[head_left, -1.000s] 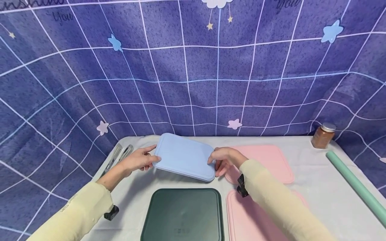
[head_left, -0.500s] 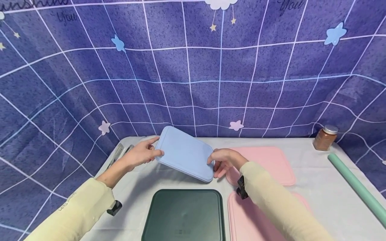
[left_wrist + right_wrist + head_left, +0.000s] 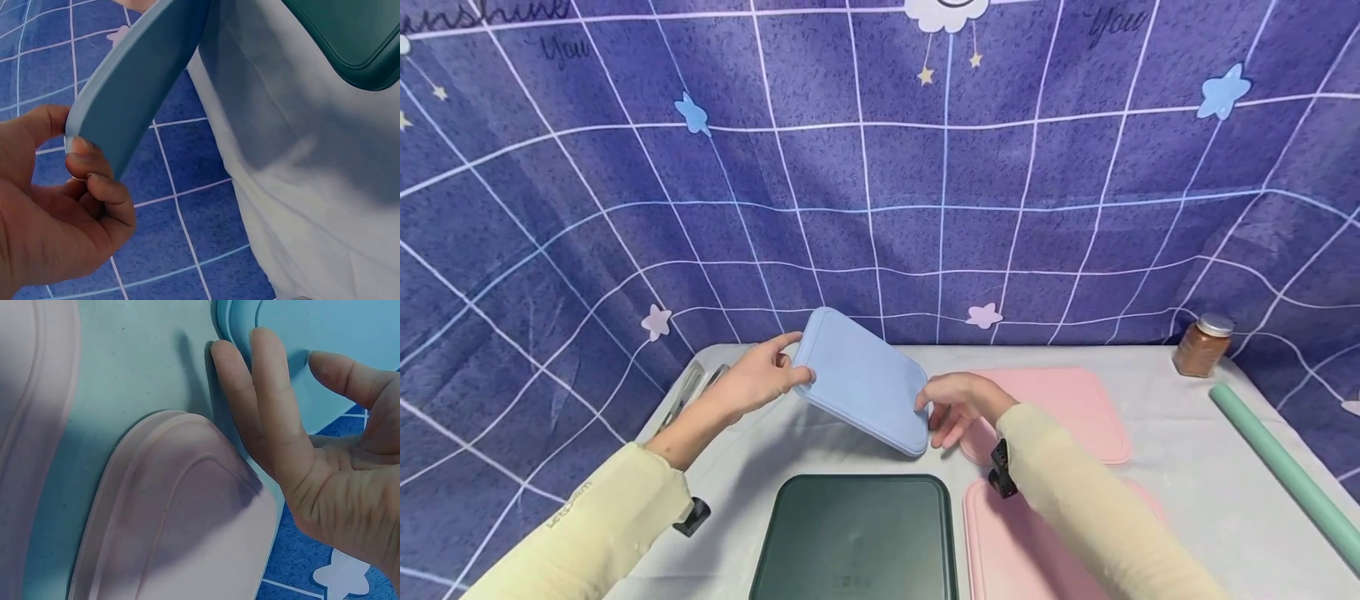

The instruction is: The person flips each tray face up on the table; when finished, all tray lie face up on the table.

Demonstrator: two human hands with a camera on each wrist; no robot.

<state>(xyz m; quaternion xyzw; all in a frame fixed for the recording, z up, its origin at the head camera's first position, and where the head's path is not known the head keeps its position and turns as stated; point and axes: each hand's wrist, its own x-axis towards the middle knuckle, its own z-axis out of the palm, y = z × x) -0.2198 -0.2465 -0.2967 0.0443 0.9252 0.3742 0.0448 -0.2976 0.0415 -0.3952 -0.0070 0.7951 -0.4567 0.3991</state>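
Your left hand pinches the blue board between thumb and fingers at its nine o'clock edge, holding it tilted with that side raised above the white cloth. Your right hand meets the board just past three o'clock, one fingertip on its face and other fingers loosely extended, though I cannot tell whether it grips. From the blue board, a dark green board lies at six o'clock, one pink board near three and another pink board between four and five.
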